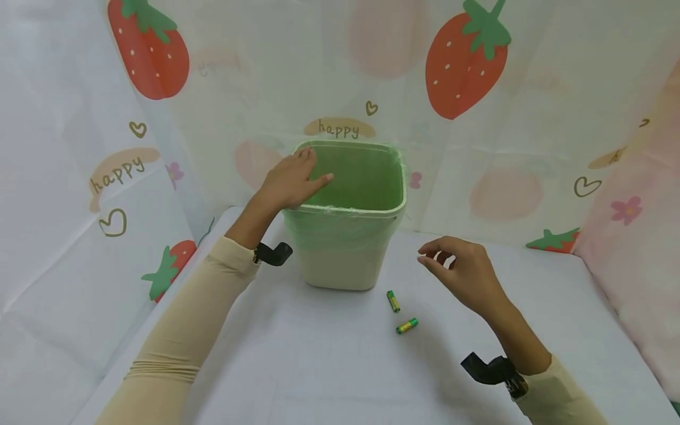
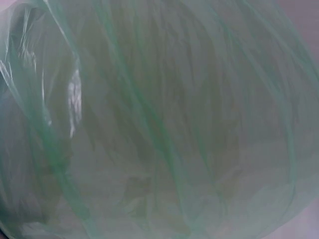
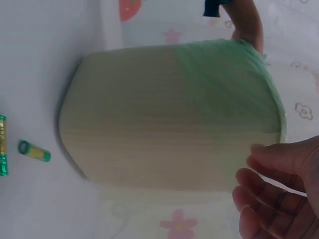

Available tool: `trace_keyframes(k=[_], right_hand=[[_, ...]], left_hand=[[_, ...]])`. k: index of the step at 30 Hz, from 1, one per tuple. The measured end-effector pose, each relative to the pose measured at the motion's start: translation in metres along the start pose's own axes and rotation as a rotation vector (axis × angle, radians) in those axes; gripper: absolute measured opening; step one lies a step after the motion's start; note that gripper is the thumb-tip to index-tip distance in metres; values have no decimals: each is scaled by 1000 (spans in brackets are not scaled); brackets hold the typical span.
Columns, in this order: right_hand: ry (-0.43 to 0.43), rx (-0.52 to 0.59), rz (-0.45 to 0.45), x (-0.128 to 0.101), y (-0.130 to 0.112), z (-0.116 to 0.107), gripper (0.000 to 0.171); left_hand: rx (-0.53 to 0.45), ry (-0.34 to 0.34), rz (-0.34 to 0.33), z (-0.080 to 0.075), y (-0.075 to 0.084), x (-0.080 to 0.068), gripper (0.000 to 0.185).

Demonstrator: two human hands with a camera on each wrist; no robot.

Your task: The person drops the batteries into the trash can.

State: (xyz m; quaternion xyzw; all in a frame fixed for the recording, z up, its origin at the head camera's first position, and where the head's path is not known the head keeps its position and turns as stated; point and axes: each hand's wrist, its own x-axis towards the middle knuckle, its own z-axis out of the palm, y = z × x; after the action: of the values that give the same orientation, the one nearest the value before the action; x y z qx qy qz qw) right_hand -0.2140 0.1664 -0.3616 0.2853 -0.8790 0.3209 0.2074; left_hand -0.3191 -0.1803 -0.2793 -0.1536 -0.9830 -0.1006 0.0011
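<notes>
A white trash bin [image 1: 340, 265] stands upright on the table, a thin green trash bag [image 1: 366, 177] lining it and folded over its rim. My left hand [image 1: 291, 180] rests on the bin's left rim with the fingers extended and the thumb pointing over the opening. In the left wrist view the folded-over bag [image 2: 149, 119] fills the picture. To the right of the bin my right hand [image 1: 462, 268] hovers, fingers loosely bent, nothing between them. Two green-and-yellow batteries [image 1: 393, 301] [image 1: 406, 326] lie on the table in front of the bin's right side.
The table [image 1: 319, 366] has a white cover. Behind it hangs a pale cloth [image 1: 467, 136] printed with strawberries, close to the bin's back. More printed cloth borders the left and right sides. A black camera mount sits on each wrist.
</notes>
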Motion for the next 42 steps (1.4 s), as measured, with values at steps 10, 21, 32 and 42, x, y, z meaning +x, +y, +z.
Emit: trace_keyframes(k=[10, 21, 32, 42], right_hand=[[-64, 36, 75, -26, 11, 20, 11], [-114, 57, 140, -47, 24, 40, 12], [-206, 73, 221, -63, 36, 60, 14], [-306, 71, 253, -72, 50, 75, 17]], left_hand=[[-13, -8, -9, 2, -1, -2, 83], [-8, -12, -10, 1, -2, -1, 84], [-12, -15, -10, -1, 0, -2, 84], [-11, -16, -13, -1, 0, -1, 84]])
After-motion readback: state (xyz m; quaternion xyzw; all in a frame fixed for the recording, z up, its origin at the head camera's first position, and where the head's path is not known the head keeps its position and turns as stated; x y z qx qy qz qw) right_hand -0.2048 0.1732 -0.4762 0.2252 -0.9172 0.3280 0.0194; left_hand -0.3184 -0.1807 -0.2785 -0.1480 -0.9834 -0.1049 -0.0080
